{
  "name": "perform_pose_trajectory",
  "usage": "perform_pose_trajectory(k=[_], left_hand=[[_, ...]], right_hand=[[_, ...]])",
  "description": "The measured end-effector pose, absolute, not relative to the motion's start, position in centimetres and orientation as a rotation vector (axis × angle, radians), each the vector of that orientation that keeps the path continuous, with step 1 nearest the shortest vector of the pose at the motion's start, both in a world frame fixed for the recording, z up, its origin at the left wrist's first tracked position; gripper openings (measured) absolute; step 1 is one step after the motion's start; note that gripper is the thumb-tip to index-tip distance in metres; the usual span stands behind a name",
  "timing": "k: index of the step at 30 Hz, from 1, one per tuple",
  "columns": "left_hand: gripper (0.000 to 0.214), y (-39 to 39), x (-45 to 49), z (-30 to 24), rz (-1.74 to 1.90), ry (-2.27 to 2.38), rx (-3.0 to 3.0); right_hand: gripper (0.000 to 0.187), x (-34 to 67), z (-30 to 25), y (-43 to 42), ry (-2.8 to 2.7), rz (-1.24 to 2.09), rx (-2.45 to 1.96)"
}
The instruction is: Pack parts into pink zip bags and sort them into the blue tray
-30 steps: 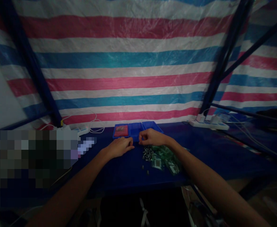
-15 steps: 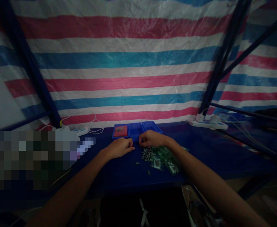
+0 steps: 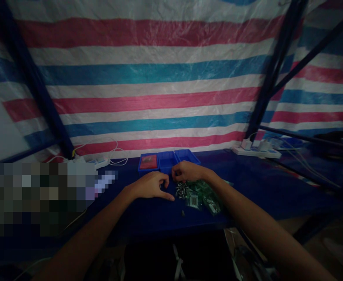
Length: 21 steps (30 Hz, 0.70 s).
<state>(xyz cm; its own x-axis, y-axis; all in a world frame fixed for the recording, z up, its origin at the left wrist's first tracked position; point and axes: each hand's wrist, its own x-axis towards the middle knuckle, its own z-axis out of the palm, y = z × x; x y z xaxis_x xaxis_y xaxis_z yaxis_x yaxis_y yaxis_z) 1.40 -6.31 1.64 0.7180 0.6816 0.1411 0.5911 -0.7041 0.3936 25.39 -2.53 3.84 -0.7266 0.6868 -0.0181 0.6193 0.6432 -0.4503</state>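
Observation:
My left hand (image 3: 153, 185) rests low over the blue table, thumb and fingers apart, with nothing visible between them. Just right of its thumb lies a pile of small metal parts (image 3: 182, 190). My right hand (image 3: 184, 171) is at the pile's far edge, its fingers curled together in a pinch; whatever they hold is hidden. Below that hand are green plastic bags (image 3: 202, 189) and clear bags of small metal pieces (image 3: 194, 201). One loose small part (image 3: 183, 213) lies nearer the front edge.
Beyond my hands stand three joined blue trays (image 3: 167, 158); the left one contains a red packet (image 3: 148, 161). Power strips sit at the back left (image 3: 101, 162) and back right (image 3: 257, 151) with white cables. Blue frame posts and a striped sheet (image 3: 159, 101) rise behind the table (image 3: 256, 187).
My left hand has opened, its thumb reaching right and toward me. A small loose part near that thumb no longer shows. My right hand stays almost in place.

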Motion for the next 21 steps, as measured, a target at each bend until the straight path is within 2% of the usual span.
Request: perform_pose_trajectory(k=[5, 13, 18, 21], left_hand=[[0.053, -5.75, 1.31, 1.11, 0.428, 0.903, 2.644], [0.049, -5.78, 1.31, 1.00, 0.468, 1.011, 2.593], [0.030, -5.88, 1.33, 1.09, 0.432, 1.027, 2.633], [0.026, -5.80, 1.17, 1.23, 0.414, 1.107, 2.665]], right_hand=[[0.011, 25.41, 3.75, -2.48, -2.710, 0.669, -1.084], [0.011, 25.42, 3.79, -2.44, -2.715, 0.642, -1.071], [0.015, 25.50, 3.86, -2.31, -2.709, 0.620, -1.119], [0.015, 25.48, 4.01, -2.39, -2.714, 0.617, -1.149]])
